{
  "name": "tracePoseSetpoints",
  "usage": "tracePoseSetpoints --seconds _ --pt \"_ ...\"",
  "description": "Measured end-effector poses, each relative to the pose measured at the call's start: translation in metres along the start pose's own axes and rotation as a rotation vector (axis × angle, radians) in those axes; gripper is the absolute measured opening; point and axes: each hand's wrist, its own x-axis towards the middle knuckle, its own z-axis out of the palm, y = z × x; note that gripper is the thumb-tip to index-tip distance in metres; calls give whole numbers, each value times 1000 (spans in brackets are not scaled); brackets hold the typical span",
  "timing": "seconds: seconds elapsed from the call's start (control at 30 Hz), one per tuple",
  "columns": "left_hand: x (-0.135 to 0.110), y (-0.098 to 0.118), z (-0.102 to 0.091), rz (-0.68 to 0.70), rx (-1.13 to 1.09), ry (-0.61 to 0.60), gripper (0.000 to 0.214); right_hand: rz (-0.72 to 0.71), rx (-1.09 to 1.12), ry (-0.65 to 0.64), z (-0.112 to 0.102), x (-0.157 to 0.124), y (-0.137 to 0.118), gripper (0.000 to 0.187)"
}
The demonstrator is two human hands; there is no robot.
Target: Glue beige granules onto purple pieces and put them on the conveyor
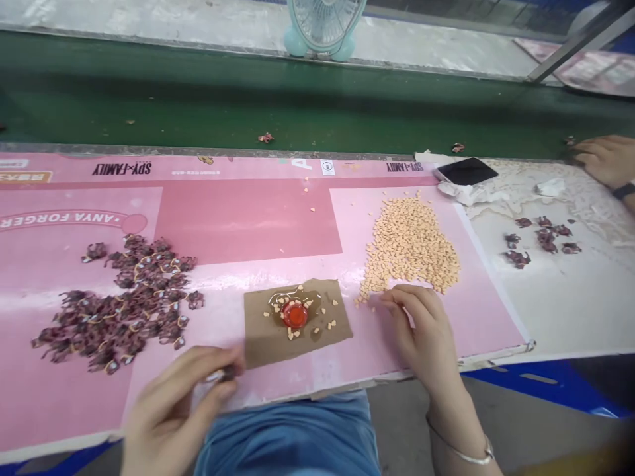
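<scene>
- L grip (183,403): closed, pinching small dark piece (227,373) btwn thumb & fingers, just above pink mat (248,221)
- R grip (419,330): half-curled, fingertips at edge of beige bits pile (409,244), can't tell if holding a bit
- Dark figures heap (119,311) on mat, left of cardboard (262,337)
- Red cap (296,315) on cardboard, in wet smear w/ beige bits

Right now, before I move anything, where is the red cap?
In the head view, the red cap sits on a brown cardboard square on the pink mat, between the left hand and the right hand.
</scene>
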Motion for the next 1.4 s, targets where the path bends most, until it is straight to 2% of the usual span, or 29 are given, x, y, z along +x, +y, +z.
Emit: tracePoseSetpoints --seconds 0.03,0.1,0.17,0.23,0.3,0.43,0.53,0.73,0.87,1.13,1.27,1.4 --pt "-3 4 9 -13 -70 -41 28 -18 56 3 0 2 -15 19" --pt "-7 12 27 -14 -171 -80 33 -27 334 -32 1 5 -47 18" --pt "-8 21 41 25 -206 -115 29 -56 540 -77 5 7 -75 18" --pt "-6 28 49 71 -219 -165 20 -68 632 -79 11 7 -93 15" --pt "-5 33 52 106 -223 -173 18 -51 655 -74 16 7 -100 12" --pt "-5 34 53 162 -139 -110 18 -10 678 -107 20 6 -96 12" --pt "-6 31 54 186 -67 -105 18 4 689 -118 20 5 -95 13" --pt "-5 29 56 239 -67 -94 22 26 734 -110 21 6 -101 9" --pt "-4 27 55 221 -90 -63 22 56 738 -106 21 7 -102 8" --pt "0 26 54 230 -71 -69 22 -49 629 -107 21 11 -102 14" --pt "0 23 51 241 -54 -105 20 -90 532 -46 22 14 -98 16" --pt "0 17 42 279 -68 -111 22 -174 309 50 25 20 -84 20"
